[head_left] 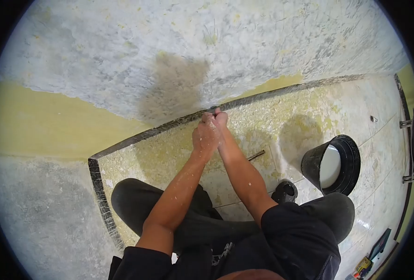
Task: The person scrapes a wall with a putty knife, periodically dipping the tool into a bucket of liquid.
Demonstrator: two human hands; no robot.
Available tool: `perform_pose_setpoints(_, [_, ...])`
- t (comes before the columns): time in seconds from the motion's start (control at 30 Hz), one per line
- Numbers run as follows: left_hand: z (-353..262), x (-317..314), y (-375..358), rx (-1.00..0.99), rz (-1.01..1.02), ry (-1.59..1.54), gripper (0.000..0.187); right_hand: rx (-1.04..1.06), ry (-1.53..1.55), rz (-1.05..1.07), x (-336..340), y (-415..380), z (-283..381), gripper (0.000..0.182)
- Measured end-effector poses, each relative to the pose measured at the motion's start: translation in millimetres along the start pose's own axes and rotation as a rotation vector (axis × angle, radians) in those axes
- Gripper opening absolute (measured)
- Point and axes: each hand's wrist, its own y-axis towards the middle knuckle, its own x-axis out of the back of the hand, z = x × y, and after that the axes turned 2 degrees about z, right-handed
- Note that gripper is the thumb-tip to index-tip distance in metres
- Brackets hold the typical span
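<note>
The left hand (206,134) and right hand (221,119) are positioned together, directly in front of the person, with their fingers curled inward. The fingertips are hidden; whether either hand grips a tool cannot be determined.

The narrow black skirting strip (169,123) lies immediately beyond the fingers and extends to both sides of the hands. Contact between fingers and strip cannot be confirmed. Above the strip, beyond the hands, is the rough white-and-grey wall (99,42), with a band of smooth yellow paint (53,119) to the left of the hands.

Below the hands is the pale tiled floor (249,116), speckled with yellowish flakes. A slender dark rod (258,154) lies beside the right forearm. Farther right of the hands, a round black bucket (311,164) contains whitish liquid (330,168).
</note>
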Motion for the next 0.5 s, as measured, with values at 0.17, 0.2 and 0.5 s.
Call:
perform_pose_setpoints(0.17, [-2,-8,-11,-0.071,-0.004,0.144,0.049,-0.275,0.158,0.164,2,-11,2,0.033])
perform_pose_setpoints(0.2, [-10,3,-11,-0.074,-0.010,0.107,0.051,-0.227,0.062,0.196,-6,-22,-3,0.035])
perform_pose_setpoints(0.5, [-26,8,0,0.041,0.051,0.105,0.026,-0.050,-0.318,0.079,-51,-51,-5,0.045])
